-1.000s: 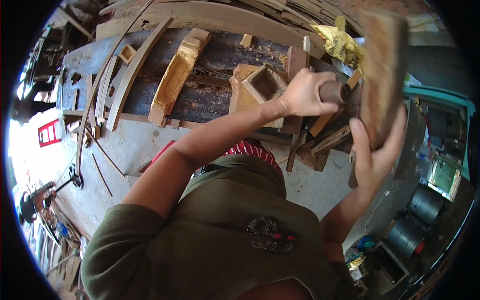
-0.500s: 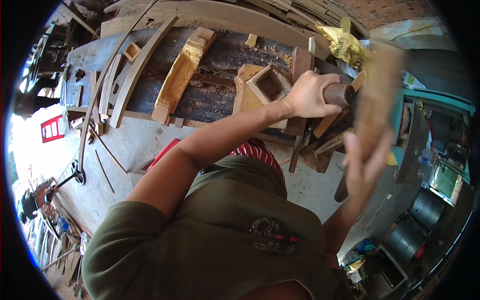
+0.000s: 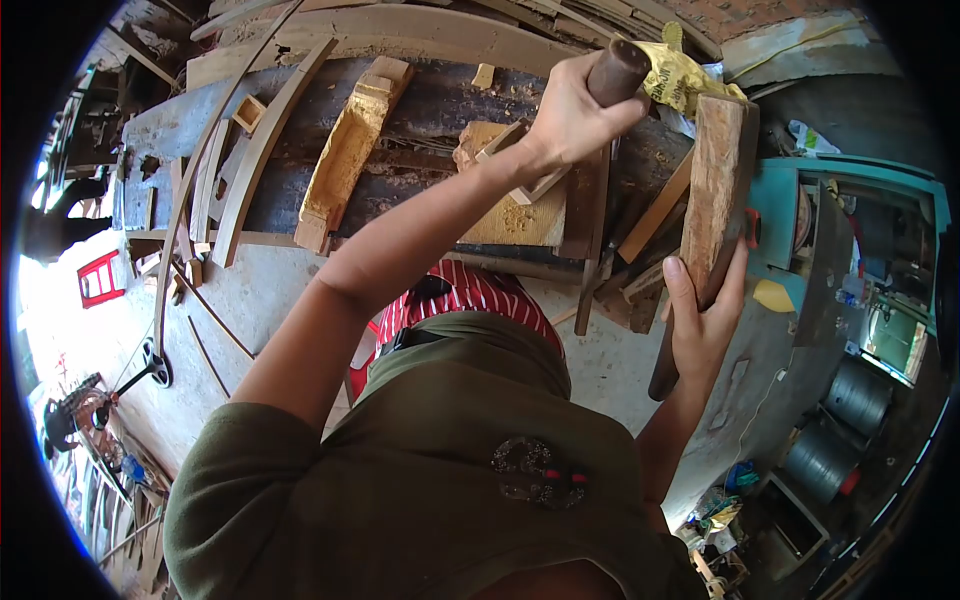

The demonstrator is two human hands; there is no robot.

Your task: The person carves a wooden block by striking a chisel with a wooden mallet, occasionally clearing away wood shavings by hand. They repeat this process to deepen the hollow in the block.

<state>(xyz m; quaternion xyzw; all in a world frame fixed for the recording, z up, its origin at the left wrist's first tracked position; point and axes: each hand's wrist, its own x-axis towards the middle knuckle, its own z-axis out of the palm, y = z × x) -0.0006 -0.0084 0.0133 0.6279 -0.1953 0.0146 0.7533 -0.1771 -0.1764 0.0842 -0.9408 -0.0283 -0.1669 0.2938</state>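
My left hand is closed around a dark round tool handle, held over the far part of the workbench. The tool's blade is hidden behind my hand. Just below that hand lies a small open wooden box frame on a pale board. My right hand grips a rough wooden mallet by its lower part. The mallet's head stands upright to the right of the bench, apart from the handle in my left hand.
A hollowed yellow wood block and long curved wooden strips lie on the bench's left half. A crumpled yellow bag sits at the back. A teal machine and metal barrels stand to the right.
My left hand has lifted the dark handle up and farther across the bench. The mallet, blurred in motion half a second ago, now stands still and upright in my right hand.
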